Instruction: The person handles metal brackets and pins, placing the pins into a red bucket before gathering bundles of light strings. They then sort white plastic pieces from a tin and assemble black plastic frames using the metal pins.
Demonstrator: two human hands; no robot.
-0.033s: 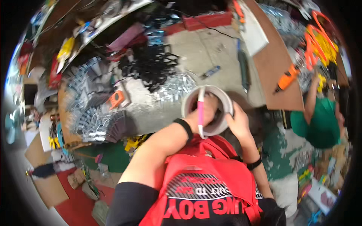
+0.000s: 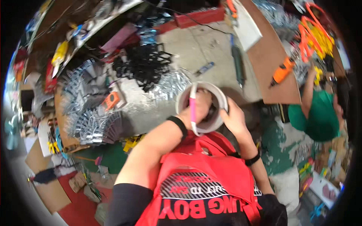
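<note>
The left hand (image 2: 202,103) is sunk inside a round white plastic bucket (image 2: 180,103), its fingers out of clear sight, so I cannot tell whether they grip anything; the step in hand looks like reaching among the contents. The right hand (image 2: 233,117) holds the rim at 3 o'clock, apparently steadying it. Drawing the left hand out would call for clearing the white-and-pink carrying handle (image 2: 193,109), which arches over it, while the right stays firm. The left forearm enters from 8 o'clock, the right, more bent, from between 4 and 5. The bucket is at the near edge of the pale worktop (image 2: 188,43). Beyond it lie shiny silver metal pieces (image 2: 169,84) at 10 o'clock, black angular frames (image 2: 145,66) farther that way, a slim blue-grey cutter (image 2: 205,68) at 12, and a dark green rod-shaped tool (image 2: 237,64) at 1.
</note>
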